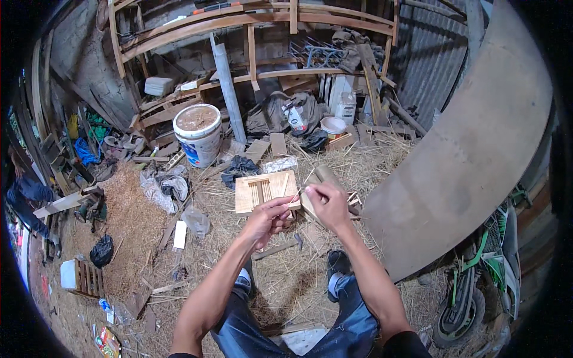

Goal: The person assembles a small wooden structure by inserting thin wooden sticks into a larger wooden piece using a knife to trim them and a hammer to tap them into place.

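Both of my hands meet over a pale wooden board in front of my knees. My left hand pinches a thin light stick, its other fingers curled in. My right hand is closed at the far end of that stick, thumb and forefinger together; whether a small tool is also in it I cannot tell. Several slim sticks lie in a recess of the board, with one more loose on its right side. Just beyond my right hand is a greyish-brown roll or log.
A white bucket stands ahead on the left, near a wooden rack. Wood shavings are heaped at left. A large curved sheet and a green motorbike flank the right. Straw and scraps cover the ground.
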The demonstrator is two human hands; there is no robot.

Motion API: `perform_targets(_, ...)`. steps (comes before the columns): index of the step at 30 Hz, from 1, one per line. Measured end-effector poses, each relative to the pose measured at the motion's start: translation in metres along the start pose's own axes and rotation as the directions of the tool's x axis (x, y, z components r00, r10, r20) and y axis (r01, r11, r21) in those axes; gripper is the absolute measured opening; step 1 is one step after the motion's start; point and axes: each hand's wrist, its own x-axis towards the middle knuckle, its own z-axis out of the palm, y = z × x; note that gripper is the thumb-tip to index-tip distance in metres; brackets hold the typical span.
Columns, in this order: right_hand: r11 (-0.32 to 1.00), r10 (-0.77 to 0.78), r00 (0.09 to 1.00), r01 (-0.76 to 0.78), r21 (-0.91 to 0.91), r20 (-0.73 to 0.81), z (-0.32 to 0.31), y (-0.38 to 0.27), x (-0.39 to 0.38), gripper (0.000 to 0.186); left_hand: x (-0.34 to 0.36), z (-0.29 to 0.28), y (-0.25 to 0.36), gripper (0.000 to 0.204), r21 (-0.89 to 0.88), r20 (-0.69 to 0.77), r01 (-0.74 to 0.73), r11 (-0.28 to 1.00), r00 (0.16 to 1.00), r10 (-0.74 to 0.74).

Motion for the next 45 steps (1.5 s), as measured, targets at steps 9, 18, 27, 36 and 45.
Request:
perform_targets(9,0.997,-0.073,0.996,0.072,0.014,0.042,0.007,-0.002,-0.001,0.016,0.004,0.001,0.002,0.033,-0.007,-0.012,-0.024,1.0,1.0,0.024)
perform_targets(18,0.975,0.215,0.975,-0.218,0.05,0.059,-0.006,-0.003,0.009,0.016,0.0,-0.003,-0.002,0.034,0.063,-0.006,-0.007,0.998,1.0,0.007)
perform_targets(27,0.861,0.4,0.915,-0.392,0.323,0.044,-0.013,0.031,0.011,0.023,0.009,-0.004,-0.004,0.023,0.072,-0.072,-0.096,0.993,0.992,0.102)
perform_targets(36,0.504,0.347,0.661,-0.73,0.462,0.665,0.003,-0.015,-0.01,0.027,0.013,-0.002,-0.015,0.014,0.352,-0.122,-0.234,0.906,0.949,0.292)
perform_targets(45,0.482,0.475,0.677,-0.734,0.478,0.562,-0.014,-0.003,0.009,0.02,0.01,-0.007,-0.017,0.015,0.577,-0.008,-0.303,0.758,0.927,0.376)
